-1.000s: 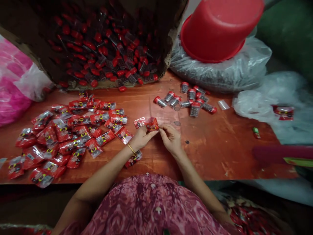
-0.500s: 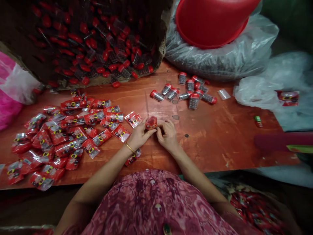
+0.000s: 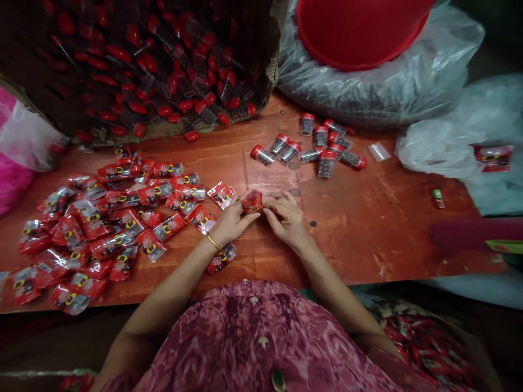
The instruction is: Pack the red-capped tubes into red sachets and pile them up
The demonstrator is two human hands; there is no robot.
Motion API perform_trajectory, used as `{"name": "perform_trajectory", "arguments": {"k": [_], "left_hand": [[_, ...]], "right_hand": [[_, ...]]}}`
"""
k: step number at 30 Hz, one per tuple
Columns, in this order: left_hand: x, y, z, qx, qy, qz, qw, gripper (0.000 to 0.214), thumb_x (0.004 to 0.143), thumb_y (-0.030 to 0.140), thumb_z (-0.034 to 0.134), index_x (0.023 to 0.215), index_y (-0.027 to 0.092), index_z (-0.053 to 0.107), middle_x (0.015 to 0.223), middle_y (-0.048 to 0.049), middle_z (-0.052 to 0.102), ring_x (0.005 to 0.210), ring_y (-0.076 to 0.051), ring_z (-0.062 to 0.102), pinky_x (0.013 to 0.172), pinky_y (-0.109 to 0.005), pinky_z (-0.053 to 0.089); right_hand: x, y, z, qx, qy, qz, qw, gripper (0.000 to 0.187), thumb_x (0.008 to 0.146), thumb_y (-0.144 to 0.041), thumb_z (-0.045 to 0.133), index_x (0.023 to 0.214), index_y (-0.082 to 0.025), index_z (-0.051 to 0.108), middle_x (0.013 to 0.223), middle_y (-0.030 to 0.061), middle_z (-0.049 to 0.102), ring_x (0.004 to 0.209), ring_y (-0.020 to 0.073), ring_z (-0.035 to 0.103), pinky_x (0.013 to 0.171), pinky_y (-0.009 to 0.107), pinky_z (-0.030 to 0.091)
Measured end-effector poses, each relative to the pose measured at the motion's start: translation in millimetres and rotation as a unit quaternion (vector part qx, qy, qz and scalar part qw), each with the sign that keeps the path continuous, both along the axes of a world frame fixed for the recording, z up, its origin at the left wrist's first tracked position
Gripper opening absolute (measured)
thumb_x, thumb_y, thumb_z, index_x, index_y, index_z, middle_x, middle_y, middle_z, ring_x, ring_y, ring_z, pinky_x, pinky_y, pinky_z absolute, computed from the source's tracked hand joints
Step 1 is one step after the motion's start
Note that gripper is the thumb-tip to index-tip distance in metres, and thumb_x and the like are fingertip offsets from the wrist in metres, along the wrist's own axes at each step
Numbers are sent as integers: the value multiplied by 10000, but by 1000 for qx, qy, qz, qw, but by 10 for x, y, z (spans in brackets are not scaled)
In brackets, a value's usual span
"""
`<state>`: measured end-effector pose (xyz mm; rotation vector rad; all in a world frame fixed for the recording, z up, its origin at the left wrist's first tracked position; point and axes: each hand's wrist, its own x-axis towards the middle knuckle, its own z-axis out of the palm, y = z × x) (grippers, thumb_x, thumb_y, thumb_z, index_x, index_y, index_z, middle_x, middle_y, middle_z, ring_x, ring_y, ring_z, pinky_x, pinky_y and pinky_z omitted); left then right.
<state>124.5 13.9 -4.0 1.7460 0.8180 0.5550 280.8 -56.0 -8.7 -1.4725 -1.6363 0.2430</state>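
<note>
My left hand (image 3: 236, 220), with a gold bangle at its wrist, is closed on a small red printed pouch (image 3: 252, 202) whose mouth faces up. My right hand (image 3: 287, 219) is curled, thumb and forefinger pinched at the pouch's right corner. Just left of my left hand lie flat red packets (image 3: 221, 194), and another packet (image 3: 222, 258) rests under that wrist. Farther up the table is a loose group of small clear jars (image 3: 327, 164) with red lids and dark contents.
A heap of filled red pouches (image 3: 93, 220) covers the table's left side. Behind it, an open carton (image 3: 273, 71) holds many red-lidded jars. At the back right, a red tub (image 3: 359, 32) sits on a large clear plastic bag (image 3: 347, 100). A small green-and-red item (image 3: 438, 199) lies right.
The camera view has shifted slightly. My right hand has moved a little to the right and turned, still at the pouch's corner; the pouch mouth looks wider. My left hand keeps its hold.
</note>
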Motion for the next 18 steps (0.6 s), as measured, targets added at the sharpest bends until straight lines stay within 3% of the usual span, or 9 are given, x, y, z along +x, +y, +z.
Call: {"name": "perform_trajectory", "arguments": {"k": [7, 10, 14, 18], "left_hand": [[-30, 6, -20, 105, 57, -90, 989, 315, 826, 354, 506, 1074, 193, 615, 1256, -86, 583, 1271, -262, 414, 1113, -478, 156], [-27, -4, -37, 113, 52, -72, 990, 323, 844, 394, 467, 1001, 166, 633, 1184, -117, 621, 1211, -268, 475, 1084, -471, 241], [-21, 16, -38, 115, 55, -57, 990, 322, 850, 419, 450, 915, 167, 640, 979, -104, 683, 1088, -253, 554, 1021, -454, 345], [-35, 75, -8, 121, 69, -72, 988, 331, 850, 420, 447, 923, 153, 629, 966, -113, 673, 1039, -245, 565, 1025, -459, 333]], "right_hand": [[-6, 12, 13, 21, -36, 4, 999, 113, 808, -174, 498, 788, -214, 601, 666, -10, 660, 615, 136, 594, 990, 472, 343], [-24, 15, 0, -11, -11, -7, 1000, 115, 805, -171, 495, 764, -210, 595, 696, 3, 674, 644, 146, 611, 903, 421, 416], [-56, 9, -13, -74, 99, -5, 992, 129, 824, -181, 497, 809, -191, 625, 768, 31, 704, 686, 157, 641, 678, 300, 484], [-63, 1, -21, -27, 77, 10, 997, 133, 853, -209, 512, 879, -190, 641, 841, 38, 726, 741, 155, 659, 722, 304, 465]]}}
